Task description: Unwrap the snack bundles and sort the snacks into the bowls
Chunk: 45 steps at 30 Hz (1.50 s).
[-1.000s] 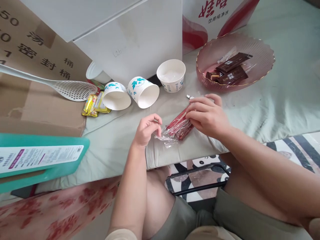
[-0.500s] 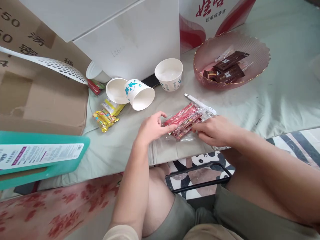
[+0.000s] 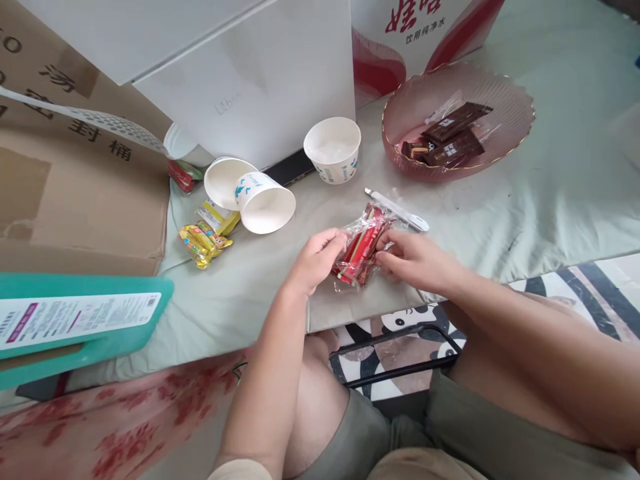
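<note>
Between my hands lies a clear plastic bag of red-wrapped snack bars (image 3: 361, 248), close to the front edge of the cloth-covered table. My left hand (image 3: 320, 259) pinches the bag's left side between thumb and fingers. On the opposite side, my right hand (image 3: 407, 259) has its fingers curled against the bag's right edge, thumb and forefinger together on the plastic. Just behind the bag rests a slim white-handled tool (image 3: 400, 209), perhaps a utility knife; its far tip looks metallic.
A pink glass bowl (image 3: 505, 147) with brown-wrapped snacks stands back right. One paper cup (image 3: 333, 152) is upright; another paper cup (image 3: 270, 208) lies tipped beside yellow snack packets (image 3: 204, 244). White and brown cardboard boxes (image 3: 85, 200) line the back and left. A teal container (image 3: 150, 327) sits front left.
My left hand has closed on the bag, where its fingers were spread before. The bag has turned more upright in view, its red bars now slanting steeply. The tipped cup has rolled slightly.
</note>
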### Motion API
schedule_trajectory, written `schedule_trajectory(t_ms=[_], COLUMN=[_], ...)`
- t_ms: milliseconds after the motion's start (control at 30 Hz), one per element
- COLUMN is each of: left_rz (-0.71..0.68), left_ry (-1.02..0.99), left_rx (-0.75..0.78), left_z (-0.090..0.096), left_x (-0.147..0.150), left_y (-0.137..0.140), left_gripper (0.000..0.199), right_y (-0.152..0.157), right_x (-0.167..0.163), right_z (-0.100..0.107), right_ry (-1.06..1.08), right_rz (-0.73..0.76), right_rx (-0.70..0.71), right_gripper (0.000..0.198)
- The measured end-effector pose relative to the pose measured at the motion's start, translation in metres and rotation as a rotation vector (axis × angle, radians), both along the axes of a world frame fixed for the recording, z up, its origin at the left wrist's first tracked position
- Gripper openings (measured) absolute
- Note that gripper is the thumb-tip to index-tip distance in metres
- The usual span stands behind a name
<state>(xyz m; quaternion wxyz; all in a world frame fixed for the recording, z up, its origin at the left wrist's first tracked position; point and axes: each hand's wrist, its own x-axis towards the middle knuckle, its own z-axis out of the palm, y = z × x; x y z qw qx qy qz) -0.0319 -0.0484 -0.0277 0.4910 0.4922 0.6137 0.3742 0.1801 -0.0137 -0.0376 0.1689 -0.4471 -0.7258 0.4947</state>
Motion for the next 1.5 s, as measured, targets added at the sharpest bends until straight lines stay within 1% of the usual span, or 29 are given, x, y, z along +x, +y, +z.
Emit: schedule_trajectory(t_ms=[100,200,267,400,533,600,667,733,800,867,967,1033,1100,1200,1267,1367,1433,1467,1500], left_rz=[0.036,0.086,0.111,0.092,0.157,0.172,0.178,0.185,0.213,0.282,0.426,0.504,0.561,0.619,0.625,0.554,0.495,0.469,0.446], left_ry=[-0.341,-0.566,-0.655,-0.755,-0.804,-0.862,-0.95,-1.034,-1.071,-1.059,-1.04,-1.052,-1.05,-0.963,-0.855,-0.716,-0.661,-0.639,-0.62], left_rx=[-0.135,-0.205,-0.219,-0.248,-0.3,-0.318,-0.305,-0.273,-0.209,-0.093,0.085,0.123,0.088,-0.086,-0.185,-0.214,-0.204,-0.198,-0.191], left_z=[0.006,0.011,0.013,0.012,0.015,0.017,0.018,0.017,0.015,0.014,0.014,0.016,0.017,0.016,0.014,0.01,0.008,0.007,0.007], left_x=[0.01,0.016,0.017,0.017,0.013,0.011,0.008,0.006,0.002,-0.004,-0.017,-0.026,-0.031,-0.03,-0.023,-0.016,-0.015,-0.015,-0.016], left_y=[0.001,0.004,0.006,0.01,0.012,0.011,0.008,0.005,0.003,0.004,0.009,0.014,0.018,0.023,0.026,0.027,0.027,0.026,0.025], left_gripper=[0.038,0.041,0.04,0.039,0.034,0.03,0.027,0.029,0.035,0.04,0.036,0.035,0.037,0.033,0.029,0.029,0.031,0.032,0.034], right_y=[-0.001,-0.001,-0.002,-0.003,0.0,0.003,0.004,0.005,0.006,0.008,0.01,0.01,0.01,0.012,0.021,0.051,0.078,0.091,0.1], right_x=[-0.004,-0.009,-0.014,-0.024,-0.025,-0.024,-0.025,-0.028,-0.032,-0.035,-0.032,-0.026,-0.017,-0.002,0.007,0.02,0.03,0.036,0.043], right_z=[-0.01,-0.012,-0.01,-0.007,-0.007,-0.008,-0.008,-0.007,-0.004,0.0,0.005,0.007,0.01,0.021,0.033,0.05,0.057,0.058,0.058], right_ry=[0.246,0.423,0.527,0.687,0.815,0.863,0.902,0.942,0.977,1.001,1.001,0.969,0.898,0.704,0.567,0.461,0.43,0.42,0.364], right_rz=[-0.091,-0.143,-0.206,-0.318,-0.361,-0.383,-0.424,-0.466,-0.493,-0.503,-0.51,-0.513,-0.512,-0.542,-0.604,-0.758,-0.86,-0.874,-0.842], right_rx=[-0.19,-0.389,-0.448,-0.529,-0.676,-0.803,-0.947,-1.048,-1.082,-1.077,-1.027,-0.949,-0.809,-0.482,-0.251,0.045,0.208,0.264,0.311], right_gripper=[0.016,0.026,0.033,0.041,0.035,0.028,0.023,0.02,0.019,0.021,0.028,0.035,0.043,0.051,0.054,0.055,0.055,0.055,0.06])
